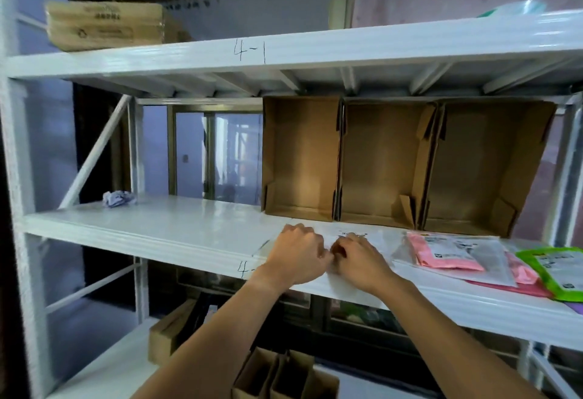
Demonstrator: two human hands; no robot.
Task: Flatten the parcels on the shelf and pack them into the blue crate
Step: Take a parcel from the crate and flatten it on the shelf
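A flat white parcel with a printed label lies on the white shelf near its front edge. My left hand and my right hand both rest on the parcel side by side, fingers curled, knuckles meeting over its middle. Whether the fingers pinch the parcel is hidden. To the right lies a loose pile of parcels: a pink one, a grey-white one and a green-edged one. No blue crate is in view.
Three open cardboard bins stand at the back of the shelf behind the parcels. A crumpled purple-white wad lies at the shelf's back left. A flat bundle of cardboard sits on the upper shelf. More cardboard boxes stand below.
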